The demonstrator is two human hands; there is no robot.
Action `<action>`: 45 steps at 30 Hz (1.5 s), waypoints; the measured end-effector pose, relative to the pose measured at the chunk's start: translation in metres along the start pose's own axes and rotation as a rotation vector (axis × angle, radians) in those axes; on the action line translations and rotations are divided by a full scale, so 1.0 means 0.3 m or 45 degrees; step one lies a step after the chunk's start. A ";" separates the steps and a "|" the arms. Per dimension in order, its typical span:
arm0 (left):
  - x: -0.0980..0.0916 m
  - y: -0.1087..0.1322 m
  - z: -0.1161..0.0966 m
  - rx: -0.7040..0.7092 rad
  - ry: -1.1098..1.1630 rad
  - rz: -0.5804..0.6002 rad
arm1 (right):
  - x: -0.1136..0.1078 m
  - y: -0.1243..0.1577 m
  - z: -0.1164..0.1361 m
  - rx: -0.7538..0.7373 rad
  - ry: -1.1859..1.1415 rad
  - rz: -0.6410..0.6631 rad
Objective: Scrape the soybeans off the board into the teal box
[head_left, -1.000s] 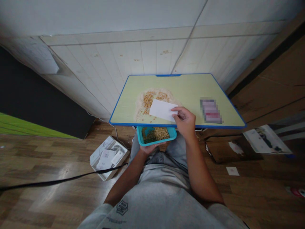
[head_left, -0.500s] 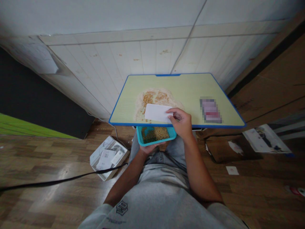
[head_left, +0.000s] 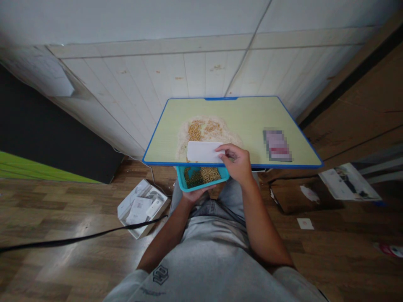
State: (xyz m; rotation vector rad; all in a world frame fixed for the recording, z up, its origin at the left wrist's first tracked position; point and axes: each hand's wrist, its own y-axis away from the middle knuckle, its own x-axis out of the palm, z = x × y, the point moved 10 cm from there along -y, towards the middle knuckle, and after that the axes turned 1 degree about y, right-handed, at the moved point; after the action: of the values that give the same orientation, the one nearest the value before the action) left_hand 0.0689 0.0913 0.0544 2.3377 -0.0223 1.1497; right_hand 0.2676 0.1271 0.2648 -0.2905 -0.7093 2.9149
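Note:
My right hand (head_left: 237, 161) is closed on a white card (head_left: 204, 152), which lies across the near edge of a green table with a blue rim (head_left: 157, 126). Behind the card spreads a pile of pale grains mixed with yellow beans (head_left: 204, 130). Just under the table's near edge, my left hand (head_left: 197, 193) holds a teal tray (head_left: 201, 178) from below. The tray holds yellow beans.
A blurred pink-and-white packet (head_left: 277, 144) lies on the table's right side. On the wooden floor sit an open white box (head_left: 141, 207) at left, a black strap (head_left: 78, 239), and a brown carton (head_left: 302, 195) with papers at right. A white panelled wall stands behind.
My right hand has drawn the white card toward me and to the left, from the middle of the pile to the table's near edge above the tray. The left hand and tray stayed put.

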 end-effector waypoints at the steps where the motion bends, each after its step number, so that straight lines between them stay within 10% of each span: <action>1: -0.002 0.000 -0.002 0.003 -0.004 -0.001 | 0.002 0.000 0.002 -0.007 -0.005 0.006; 45: -0.008 -0.002 -0.014 0.036 0.071 -0.009 | 0.113 -0.008 0.004 -0.043 -0.005 0.043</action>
State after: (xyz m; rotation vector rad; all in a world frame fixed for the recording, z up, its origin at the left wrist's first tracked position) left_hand 0.0645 0.0932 0.0545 2.3275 0.0224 1.2187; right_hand 0.2345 0.1345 0.2617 -0.3035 -0.7617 2.9386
